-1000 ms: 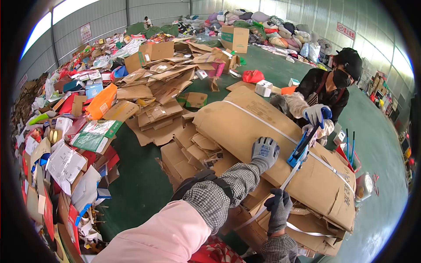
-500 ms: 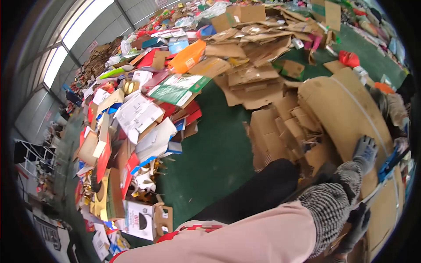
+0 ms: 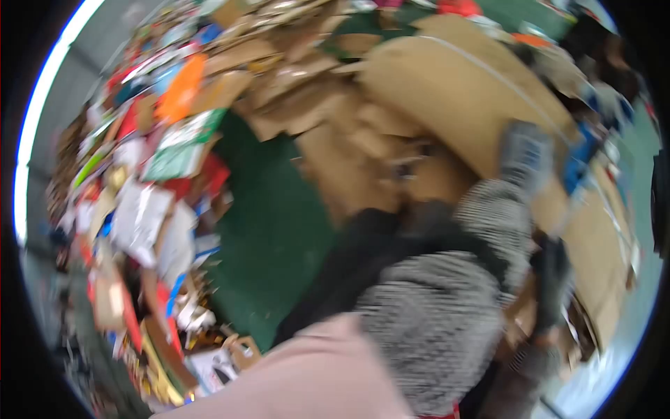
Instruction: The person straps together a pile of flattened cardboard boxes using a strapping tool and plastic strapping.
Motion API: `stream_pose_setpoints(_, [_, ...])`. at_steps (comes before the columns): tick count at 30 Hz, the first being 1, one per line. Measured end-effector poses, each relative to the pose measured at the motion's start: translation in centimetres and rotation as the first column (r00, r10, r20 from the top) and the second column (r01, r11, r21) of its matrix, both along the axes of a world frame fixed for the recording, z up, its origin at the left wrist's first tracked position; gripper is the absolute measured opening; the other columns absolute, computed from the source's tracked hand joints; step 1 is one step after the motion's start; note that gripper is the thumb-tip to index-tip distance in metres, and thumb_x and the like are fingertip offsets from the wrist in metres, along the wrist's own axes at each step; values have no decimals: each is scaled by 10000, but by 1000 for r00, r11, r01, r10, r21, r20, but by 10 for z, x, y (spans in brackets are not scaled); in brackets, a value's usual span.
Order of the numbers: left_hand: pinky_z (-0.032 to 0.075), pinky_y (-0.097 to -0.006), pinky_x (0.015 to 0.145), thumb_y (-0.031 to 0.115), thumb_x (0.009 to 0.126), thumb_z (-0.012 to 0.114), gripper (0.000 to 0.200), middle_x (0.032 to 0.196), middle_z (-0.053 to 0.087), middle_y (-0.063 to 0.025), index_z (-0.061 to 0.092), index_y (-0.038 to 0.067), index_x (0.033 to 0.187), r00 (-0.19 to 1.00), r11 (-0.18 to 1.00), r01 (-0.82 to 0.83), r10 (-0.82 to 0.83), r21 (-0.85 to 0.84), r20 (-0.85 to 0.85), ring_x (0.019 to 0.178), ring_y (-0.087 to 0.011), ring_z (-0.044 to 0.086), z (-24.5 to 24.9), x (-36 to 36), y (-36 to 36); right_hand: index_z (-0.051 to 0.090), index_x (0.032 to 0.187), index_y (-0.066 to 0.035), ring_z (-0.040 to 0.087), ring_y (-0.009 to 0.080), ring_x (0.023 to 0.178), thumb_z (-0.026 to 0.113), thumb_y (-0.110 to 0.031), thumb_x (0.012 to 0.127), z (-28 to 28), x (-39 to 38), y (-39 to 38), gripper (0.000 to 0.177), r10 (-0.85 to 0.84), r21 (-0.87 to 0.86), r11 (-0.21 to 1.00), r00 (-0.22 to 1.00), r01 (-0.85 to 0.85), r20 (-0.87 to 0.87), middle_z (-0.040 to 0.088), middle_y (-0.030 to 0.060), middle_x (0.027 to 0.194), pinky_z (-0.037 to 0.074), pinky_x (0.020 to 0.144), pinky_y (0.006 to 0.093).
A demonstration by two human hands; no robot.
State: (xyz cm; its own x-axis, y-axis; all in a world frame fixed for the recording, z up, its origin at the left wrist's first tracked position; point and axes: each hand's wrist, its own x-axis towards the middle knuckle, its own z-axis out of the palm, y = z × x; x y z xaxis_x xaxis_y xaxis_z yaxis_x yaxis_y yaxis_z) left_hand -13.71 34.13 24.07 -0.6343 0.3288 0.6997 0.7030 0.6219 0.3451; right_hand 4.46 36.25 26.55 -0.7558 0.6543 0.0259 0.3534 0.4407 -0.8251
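Note:
My left hand [image 3: 527, 157], in a grey glove, lies with its fingers stretched out on a big, rounded bundle of brown cardboard [image 3: 447, 77]. A white strap [image 3: 481, 63] runs over the bundle. Right of that hand, against the cardboard, is a blue tool-like object [image 3: 583, 159], its exact kind blurred. Lower down, my right hand [image 3: 551, 283], in a dark grey glove, has its fingers closed at a pale strap end [image 3: 571, 218] coming down from the blue object. Motion blur hides the finer finger detail.
Flattened cardboard [image 3: 349, 167] lies beside the bundle. Across the green floor [image 3: 269, 223] stands a long heap of mixed boxes and packaging, with an orange bag [image 3: 183, 91] and a white-green carton [image 3: 183, 150]. More cardboard [image 3: 604, 258] and scrap sit at the right.
The view has swung to the right, so the heap and the bundle appear shifted left and are blurred. My left hand stays on the bundle; my right hand shows more fully beside the strap.

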Motion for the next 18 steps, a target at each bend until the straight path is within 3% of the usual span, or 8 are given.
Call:
stream_pose_setpoints(1, [431,-392,707,325,727,573,193,802,587,-77,602,137,762,997,998,26,-22,-54,69,810,-253,550,-1,-8,-3,590,905,-16,506,104,548,470,-332,915,4,-3,-2,339,-25,123,992,994,12,109,546,50,621,407,534,284])
stream_pose_setpoints(3, [448,-405,677,311,759,553,201,796,601,-121,605,117,766,984,972,115,-84,-205,155,789,-289,568,13,-10,1,583,890,-21,592,182,585,538,-229,879,-5,-2,-2,213,-20,199,979,997,34,-71,604,107,668,455,561,317])
stream_pose_setpoints(8, [401,-420,791,316,806,534,185,931,587,-56,589,160,890,987,978,145,-154,-151,-49,914,-262,534,-2,-17,18,573,906,-45,604,212,586,558,-234,865,-6,-1,13,194,-136,-174,980,967,99,-214,598,112,657,466,576,319])
stream_pose_setpoints(11, [398,-422,807,316,819,534,231,956,585,-61,574,160,985,971,963,217,-230,-163,-67,942,-271,525,-4,-15,15,533,849,-72,605,326,643,559,-230,836,-17,-5,11,161,-108,170,976,980,136,-166,592,148,670,464,607,410])
stream_pose_setpoints(13, [396,-424,818,313,827,534,268,967,583,-67,565,163,1047,959,950,260,-275,-172,-66,952,-277,521,0,-12,16,531,841,-87,605,333,664,557,-231,823,-11,-5,10,147,-102,165,978,984,126,-146,602,141,691,455,628,435])
stream_pose_setpoints(15, [395,-415,834,296,846,527,363,1029,559,-85,523,169,1186,846,876,447,-480,-181,-232,958,-285,511,5,-5,14,537,840,-102,604,332,677,538,-257,829,-18,-7,11,156,-117,185,972,980,146,-160,615,129,705,438,658,448])
stream_pose_setpoints(17, [390,-401,882,214,821,533,448,1144,524,-83,479,166,1263,764,811,491,-576,-317,-291,1016,-266,502,6,-5,12,541,846,-107,603,338,688,507,-287,839,-24,-9,11,183,-113,239,960,984,144,-138,627,119,723,419,689,461])
stream_pose_setpoints(18, [374,-399,917,193,787,537,484,1237,466,-62,468,172,1266,620,695,541,-710,-474,-333,1075,-248,474,14,-3,14,546,856,-106,608,339,707,490,-298,843,-23,-10,12,200,-103,251,960,991,122,-85,637,116,741,411,702,467])
